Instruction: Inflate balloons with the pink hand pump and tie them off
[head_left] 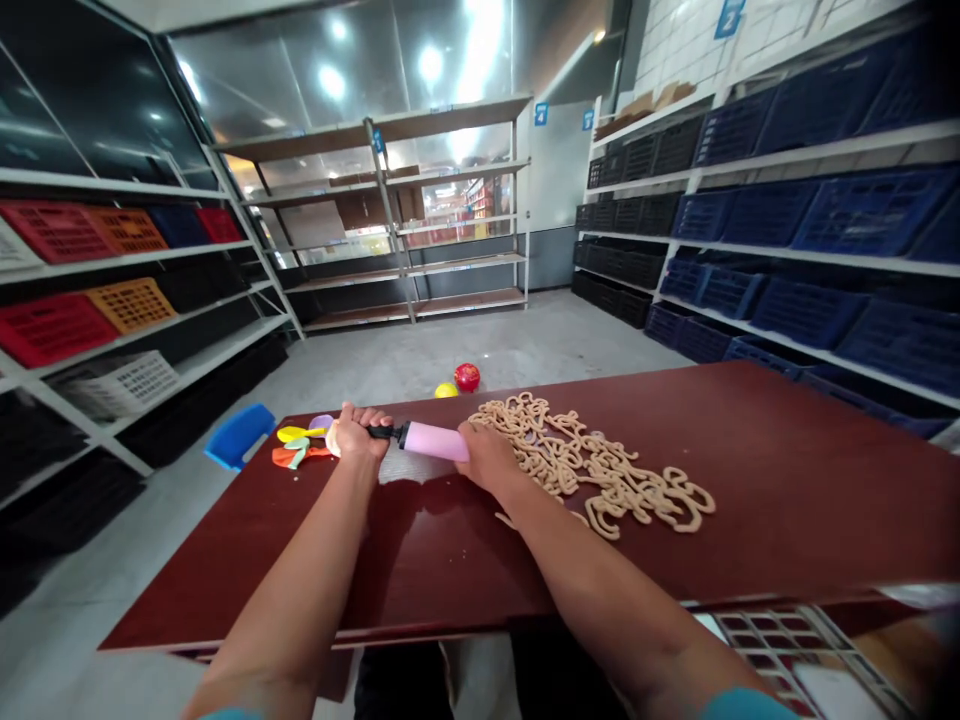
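A hand pump with a pink barrel [435,442] and a black handle lies level between my two hands, just over the table. My left hand [360,432] is wrapped round the black handle end. At the other end, my right hand [491,458] grips the pink barrel; its fingertips are partly hidden. Beside my left hand lie several limp balloons [298,448] in yellow, orange, green and purple. A pale one is partly hidden behind that hand. Right of my right hand spreads a tangled heap of beige, curly, rope-like pieces [574,455].
The dark red table [757,440] has a far edge with a red ball [466,377] and a yellow ball [446,390] beyond it. A blue chair [240,436] stands at left. Shelves with blue crates [810,310] line the right; red crates [56,328] stand at left.
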